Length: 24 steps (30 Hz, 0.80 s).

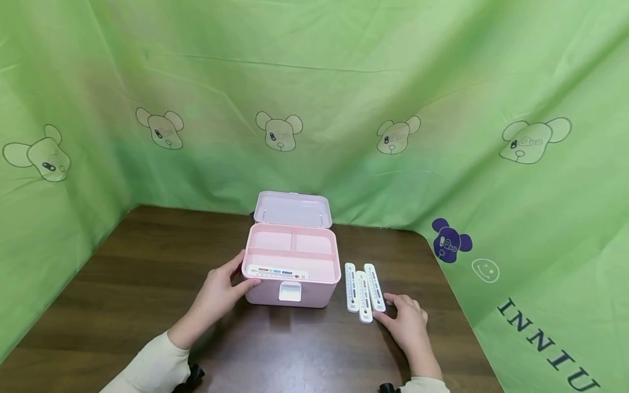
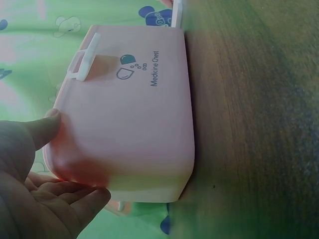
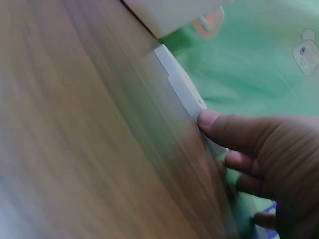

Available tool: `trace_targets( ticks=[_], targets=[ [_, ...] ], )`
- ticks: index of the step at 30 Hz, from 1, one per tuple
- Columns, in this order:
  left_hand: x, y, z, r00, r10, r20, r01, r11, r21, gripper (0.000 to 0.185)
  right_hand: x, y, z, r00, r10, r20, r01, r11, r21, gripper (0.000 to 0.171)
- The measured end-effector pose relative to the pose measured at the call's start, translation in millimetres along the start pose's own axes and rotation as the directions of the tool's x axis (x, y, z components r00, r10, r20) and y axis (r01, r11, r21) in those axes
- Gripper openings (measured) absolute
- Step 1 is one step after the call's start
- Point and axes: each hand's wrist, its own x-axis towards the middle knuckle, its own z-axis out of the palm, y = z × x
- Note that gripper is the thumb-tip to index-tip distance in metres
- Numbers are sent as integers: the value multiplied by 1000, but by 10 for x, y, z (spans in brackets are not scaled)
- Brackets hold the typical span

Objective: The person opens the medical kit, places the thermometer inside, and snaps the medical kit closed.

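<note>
A pink medicine chest (image 1: 304, 292) stands on the table with its lid (image 1: 293, 210) swung up behind it. My left hand (image 1: 221, 292) grips its front left corner, the thumb on the front wall and the fingers along the side, as the left wrist view shows. One white thermometer (image 1: 277, 272) lies in the chest's front compartment. To the right of the chest, three more thermometers lie side by side; the middle one (image 1: 363, 297) sits a little nearer. My right hand (image 1: 407, 322) pinches the lower end of the rightmost thermometer (image 1: 374, 286) between thumb and fingers.
A divider (image 1: 294, 238) splits the chest's back part into two compartments. A white latch (image 1: 290, 291) hangs on the front wall. Behind the dark wooden table (image 1: 162, 256) and along its sides hangs a green curtain (image 1: 339, 82) printed with bear heads.
</note>
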Motion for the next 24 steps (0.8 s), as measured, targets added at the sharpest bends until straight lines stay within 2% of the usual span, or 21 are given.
trace_targets(
  ticks=[7, 12, 17, 24],
  targets=[
    [1, -11, 9, 1000, 8, -3, -8, 1000, -2, 84, 3, -78, 70, 993, 114, -42, -115, 992, -43, 49],
    [4, 4, 1, 1000, 13, -6, -13, 1000, -6, 83, 18, -95, 47, 987, 146, -70, -148, 989, -26, 42],
    [12, 18, 0, 1000, 12, -4, -12, 1000, -14, 82, 45, -15, -36, 981, 176, -87, -173, 984, 47, 37],
    [9, 27, -7, 1000, -5, 6, 5, 1000, -25, 84, 32, 156, -184, 960, 272, -61, -260, 952, 162, 34]
  ],
)
